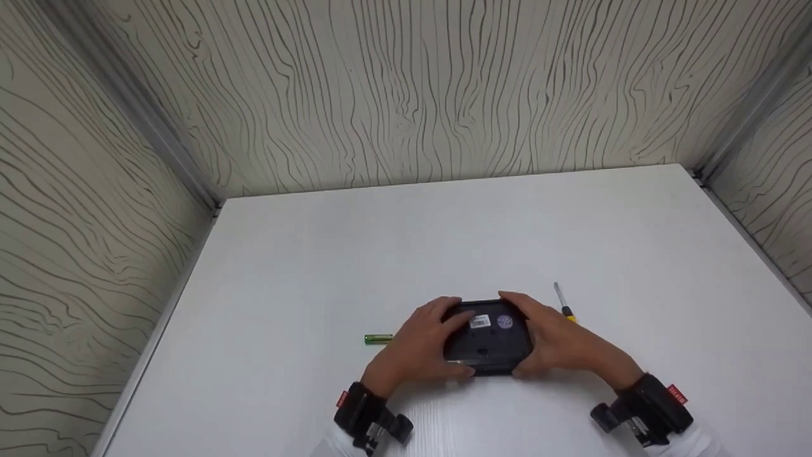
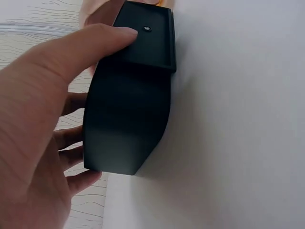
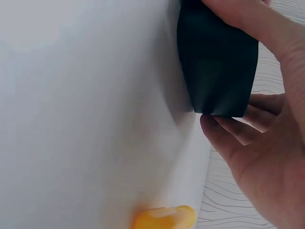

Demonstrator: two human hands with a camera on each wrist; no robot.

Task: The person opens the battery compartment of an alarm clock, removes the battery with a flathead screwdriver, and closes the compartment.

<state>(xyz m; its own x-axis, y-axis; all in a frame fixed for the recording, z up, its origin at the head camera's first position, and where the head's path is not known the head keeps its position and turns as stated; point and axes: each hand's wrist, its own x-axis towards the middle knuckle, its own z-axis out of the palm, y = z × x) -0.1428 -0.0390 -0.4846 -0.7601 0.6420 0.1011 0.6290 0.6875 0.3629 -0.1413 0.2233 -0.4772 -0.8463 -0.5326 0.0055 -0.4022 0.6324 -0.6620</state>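
A black plastic device with rounded sides lies between both hands, its labelled face up. On that face are a white barcode label and a round purplish sticker. My left hand grips the left end, thumb along the near side and fingers over the far edge and top. My right hand holds the right end between thumb and fingers. In the left wrist view, the left thumb presses a recessed panel with a small round screw or hole. The right wrist view shows the device's end close over the table.
A screwdriver with a yellow and black handle lies beyond the right hand, its tip pointing away. Left of the left hand lies a green cylinder like a battery, partly hidden. The white table meets wood-patterned walls at the back and sides.
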